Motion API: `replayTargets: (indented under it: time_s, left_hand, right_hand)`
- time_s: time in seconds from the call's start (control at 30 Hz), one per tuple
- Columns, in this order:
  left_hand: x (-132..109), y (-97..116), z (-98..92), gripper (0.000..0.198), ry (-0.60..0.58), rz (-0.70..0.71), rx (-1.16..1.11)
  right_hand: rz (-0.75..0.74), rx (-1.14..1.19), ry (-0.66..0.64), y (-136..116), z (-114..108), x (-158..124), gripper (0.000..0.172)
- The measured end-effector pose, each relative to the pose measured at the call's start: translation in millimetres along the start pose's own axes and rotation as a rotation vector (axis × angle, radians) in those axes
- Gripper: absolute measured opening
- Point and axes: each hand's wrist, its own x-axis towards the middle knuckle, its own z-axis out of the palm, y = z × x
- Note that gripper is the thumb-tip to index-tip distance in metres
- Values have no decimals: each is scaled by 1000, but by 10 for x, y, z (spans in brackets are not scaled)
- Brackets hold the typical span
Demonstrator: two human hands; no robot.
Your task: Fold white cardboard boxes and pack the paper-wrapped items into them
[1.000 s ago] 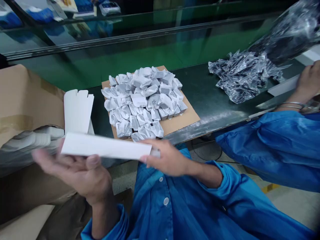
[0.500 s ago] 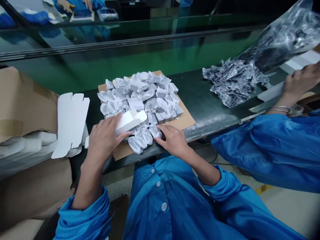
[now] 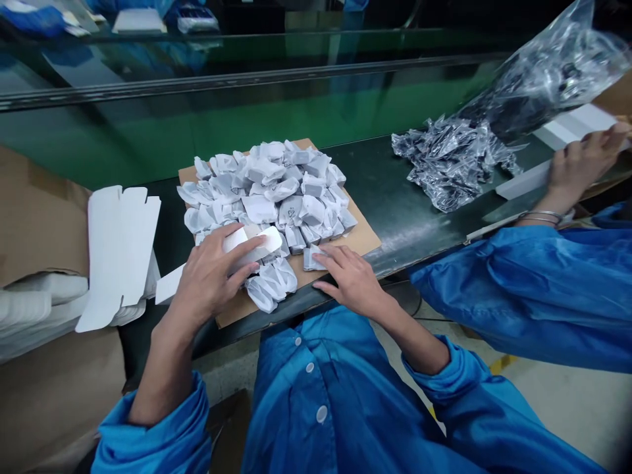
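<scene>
So, going left to right: at the far left I see an open brown cardboard carton [image 3: 34, 217] with stacks of flat white die-cut box blanks [image 3: 118, 253] leaning over its edge, none of them folded yet. My left hand [image 3: 210, 276] is closed around one long white folded paperboard sleeve [image 3: 247, 247], thumb on top, holding it over the near edge of the brown cardboard sheet [image 3: 363, 237]. On that sheet lies a heap of small white plastic-wrapped parts [image 3: 271, 191], many of them, loosely piled. My right hand [image 3: 348, 280] lies fingers-down on one small wrapped part [image 3: 313, 258] at the near right of the heap; whether it is pinched or only touched I cannot tell. As I judge it, the sleeve is formed but nothing has gone inside it, and almost the whole heap remains.

The work surface is a dark green bench top [image 3: 409, 210] beside a glossy green conveyor belt [image 3: 148, 131] running across the far side. At the right sit crinkled clear plastic bags of dark parts [image 3: 449, 161], and a co-worker's hand [image 3: 577, 168] in a blue sleeve rests on a white box.
</scene>
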Motion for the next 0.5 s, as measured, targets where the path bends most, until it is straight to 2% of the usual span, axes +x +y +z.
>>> replayTargets:
  time_s: [0.1, 0.23, 0.33, 0.4, 0.5]
  left_hand:
    - [-39, -10, -56, 41, -26, 54, -91]
    - [-120, -50, -161, 42, -17, 70, -211]
    - [-220, -82, -248, 42, 42, 69, -224]
    - [-306, -73, -313, 38, 95, 54, -148]
    - [-453, -2, -401, 35, 120, 16, 103]
  right_hand:
    - [-71, 2, -13, 96, 0, 31, 37]
    - [40, 142, -80, 228, -108, 154, 38]
    - [130, 68, -17, 200, -127, 189, 34]
    - [135, 12, 40, 133, -73, 164, 37]
    - [92, -22, 44, 72, 50, 95, 41]
